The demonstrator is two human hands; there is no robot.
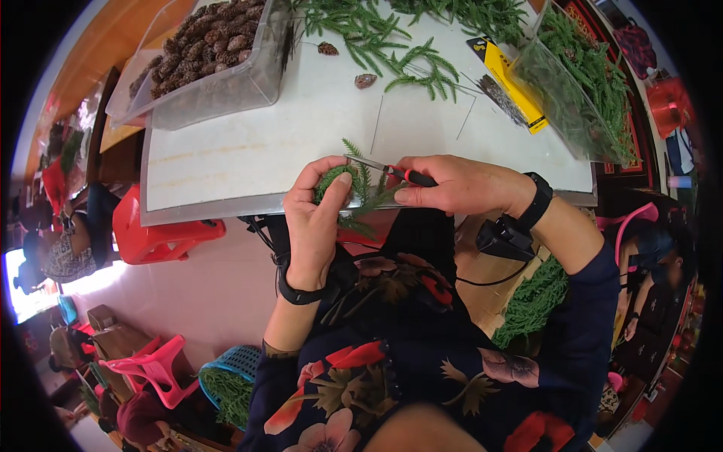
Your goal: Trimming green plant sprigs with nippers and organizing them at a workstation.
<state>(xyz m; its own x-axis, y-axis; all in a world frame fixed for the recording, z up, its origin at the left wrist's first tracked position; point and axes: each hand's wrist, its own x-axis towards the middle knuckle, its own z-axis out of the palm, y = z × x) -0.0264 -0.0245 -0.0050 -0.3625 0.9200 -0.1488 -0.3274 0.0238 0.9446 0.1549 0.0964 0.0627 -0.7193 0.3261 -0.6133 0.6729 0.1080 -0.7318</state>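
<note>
At the table's near edge, my left hand [315, 207] is closed around a small green artificial pine sprig [361, 184], pinching it between thumb and fingers. Part of the sprig is bunched up inside the grip; its needled ends stick out above and below. My right hand [452, 184] grips a pair of long-nose pliers [410, 176] with red and black handles. Their thin metal jaws point left and lie across the sprig's upper part, close to my left fingertips. Whether the jaws bite on a stem cannot be made out.
A clear bin of pine cones [211, 53] stands at the far left of the white table [226, 166]. Green sprigs [422, 68], two loose cones, thin wires and a yellow package [508, 87] lie beyond my hands. Another bin of greenery [580, 90] is at right, a red stool [162, 230] at left.
</note>
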